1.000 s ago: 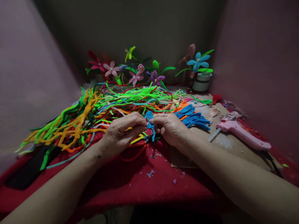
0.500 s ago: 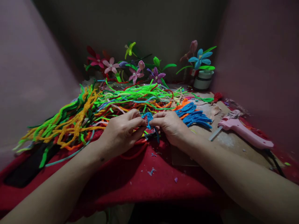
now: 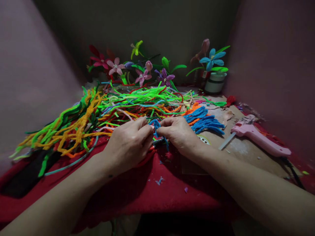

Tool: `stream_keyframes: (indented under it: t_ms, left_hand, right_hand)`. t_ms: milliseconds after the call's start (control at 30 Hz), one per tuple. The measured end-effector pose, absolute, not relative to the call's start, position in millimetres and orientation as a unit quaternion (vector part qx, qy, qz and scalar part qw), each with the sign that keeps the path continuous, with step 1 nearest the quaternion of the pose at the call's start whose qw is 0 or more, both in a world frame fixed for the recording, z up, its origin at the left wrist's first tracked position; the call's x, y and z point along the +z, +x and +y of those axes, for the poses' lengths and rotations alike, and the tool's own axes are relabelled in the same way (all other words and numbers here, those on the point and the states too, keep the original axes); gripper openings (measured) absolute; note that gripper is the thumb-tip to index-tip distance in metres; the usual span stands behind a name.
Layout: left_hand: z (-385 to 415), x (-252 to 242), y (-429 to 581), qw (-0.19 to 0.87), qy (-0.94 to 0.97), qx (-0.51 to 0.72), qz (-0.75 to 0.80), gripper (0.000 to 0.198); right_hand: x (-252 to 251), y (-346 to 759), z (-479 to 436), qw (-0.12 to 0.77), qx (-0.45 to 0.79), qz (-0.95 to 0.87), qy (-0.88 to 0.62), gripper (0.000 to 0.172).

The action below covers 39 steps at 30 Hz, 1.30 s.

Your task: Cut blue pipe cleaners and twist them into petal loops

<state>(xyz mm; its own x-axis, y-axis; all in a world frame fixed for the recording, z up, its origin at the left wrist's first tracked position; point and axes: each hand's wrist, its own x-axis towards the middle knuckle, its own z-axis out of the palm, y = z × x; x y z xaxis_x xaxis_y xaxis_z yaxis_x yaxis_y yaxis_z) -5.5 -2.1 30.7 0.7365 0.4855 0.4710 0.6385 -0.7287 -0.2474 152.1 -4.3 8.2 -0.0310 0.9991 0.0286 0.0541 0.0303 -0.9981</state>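
Note:
Between my two hands is a bent blue pipe cleaner (image 3: 156, 126), with one end hanging down by my right fingers. My left hand (image 3: 131, 137) is closed, its thumb and forefinger pinching the blue piece from the left. From the right, my right hand (image 3: 176, 132) pinches the same pipe cleaner between thumb and fingertips. A small dark object, too unclear to name, shows just below my fingers. Just beyond my right hand lie several looped blue pipe-cleaner pieces (image 3: 209, 124), partly over orange ones (image 3: 194, 108).
Loose pipe cleaners (image 3: 142, 95) in green, orange and red spread across the back and left. Fuzzy flowers (image 3: 142, 77) stand behind them, one blue flower by a white jar (image 3: 216, 82). A pink glue gun (image 3: 263, 136) lies right on cardboard (image 3: 242, 157). Blue scraps dot the red cloth (image 3: 177, 196).
My left hand has turned slightly, its fingers curling more over the blue pipe cleaner. My right hand keeps its pinch, almost unmoved. The view has shifted a little.

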Motion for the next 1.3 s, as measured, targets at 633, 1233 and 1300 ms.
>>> stream_keyframes:
  t_ms: [633,1233,1300]
  left_hand:
    - [-7,21,3,0.307,-0.896,-0.139,-0.288,0.016]
    - [-12,29,-2,0.189,-0.935,-0.170,-0.248,0.021]
    - [-10,31,-4,0.163,-0.941,-0.156,-0.251,0.021]
  right_hand:
    - [11,149,-8,0.448,0.430,-0.568,-0.540,0.012]
    - [3,150,-5,0.451,0.597,-0.491,-0.446,0.008]
    - [1,151,-4,0.457,0.619,-0.484,-0.417,0.007]
